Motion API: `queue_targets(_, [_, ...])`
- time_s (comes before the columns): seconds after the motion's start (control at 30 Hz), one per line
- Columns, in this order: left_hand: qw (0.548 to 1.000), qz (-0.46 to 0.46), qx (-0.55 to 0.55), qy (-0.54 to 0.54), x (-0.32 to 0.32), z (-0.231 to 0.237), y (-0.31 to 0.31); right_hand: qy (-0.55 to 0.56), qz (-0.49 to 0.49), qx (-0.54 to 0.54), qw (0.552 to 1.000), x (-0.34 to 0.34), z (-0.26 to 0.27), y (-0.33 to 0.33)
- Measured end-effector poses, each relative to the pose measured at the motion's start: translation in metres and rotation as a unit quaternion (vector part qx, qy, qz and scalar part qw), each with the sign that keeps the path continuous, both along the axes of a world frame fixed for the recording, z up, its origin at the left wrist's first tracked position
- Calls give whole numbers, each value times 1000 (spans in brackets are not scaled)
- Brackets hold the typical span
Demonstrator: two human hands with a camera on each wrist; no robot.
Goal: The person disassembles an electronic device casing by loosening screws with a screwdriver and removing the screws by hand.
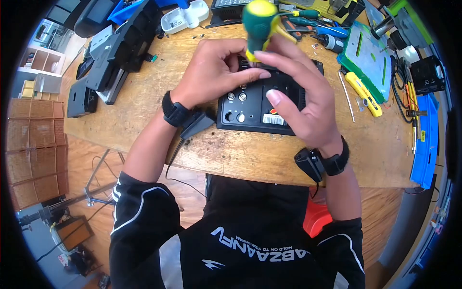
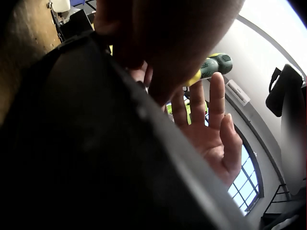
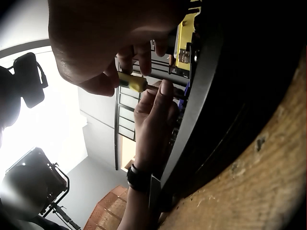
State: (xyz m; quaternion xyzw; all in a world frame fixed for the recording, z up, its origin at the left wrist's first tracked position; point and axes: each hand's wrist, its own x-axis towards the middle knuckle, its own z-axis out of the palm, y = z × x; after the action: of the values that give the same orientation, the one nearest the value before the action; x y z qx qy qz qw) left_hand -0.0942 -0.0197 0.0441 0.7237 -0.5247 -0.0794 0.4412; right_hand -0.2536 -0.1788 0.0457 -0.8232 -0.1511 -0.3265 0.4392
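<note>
A green and yellow screwdriver stands upright over a black electronic device, which lies on the wooden table with round connectors and a barcode label facing up. My left hand rests at the device's far side, its thumb and fingers pinching around the screwdriver's thin shaft near the tip. Close beside the handle, my right hand has its fingers spread and fairly straight, with the thumb apart. In the left wrist view the right palm faces the camera. The screwdriver's tip is hidden behind the fingers.
Black device parts stand at the left, with a white tray behind. Pliers and screwdrivers lie at the back right. A yellow utility knife, a green-edged board and a blue bin are at the right.
</note>
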Motion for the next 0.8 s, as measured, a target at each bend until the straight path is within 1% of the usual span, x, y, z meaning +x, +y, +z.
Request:
queue_targets(0.03, [999,-31,11,-19,1,4,2,14,7,-8,1000,0,-1,0])
queue_targets(0.07, [999,-32,12,-18,3,3,3,29,15,-15,999,1,-2,0])
queue_targets(0.1, [995,-64,-3,80,7,1,3,35,18,2,999,1,-4,0])
queue_targets(0.13, [980,-95,-18,176,11,-2,4,35,18,3,999,1,-4,0])
queue_targets(0.17, [977,-116,-22,180,15,-5,5,40,19,9,999,1,-5,0])
queue_targets(0.2, [977,-116,-20,180,14,-3,5,45,19,16,999,1,-6,0])
queue_targets(0.27, [982,-84,-8,169,13,-1,4,43,22,14,999,2,-7,-1])
queue_targets(0.3, [982,-84,-8,170,13,-2,4,42,27,10,999,2,-7,-2])
queue_targets(0.37, [995,-39,29,82,15,-5,3,43,19,-3,999,0,-4,-1])
queue_targets(0.4, [995,-38,29,83,15,-7,4,43,12,-16,999,0,-3,1])
queue_targets(0.5, [996,-27,0,88,10,-10,-1,37,14,1,999,3,-6,2])
queue_targets(0.57, [998,-14,-54,29,6,-11,-3,43,7,-2,999,2,-7,1])
queue_targets(0.6, [998,-13,-55,30,7,-10,-3,48,0,-4,999,2,-6,1])
queue_targets(0.67, [996,-69,-41,30,11,-7,0,50,-10,-8,999,1,-5,2])
queue_targets(0.7, [996,-68,-41,29,14,-4,2,52,-20,-11,998,1,-5,2])
queue_targets(0.77, [977,-133,7,166,18,2,7,58,-19,-5,998,1,-7,0])
queue_targets(0.8, [977,-133,7,166,17,3,6,65,-19,0,998,1,-8,0])
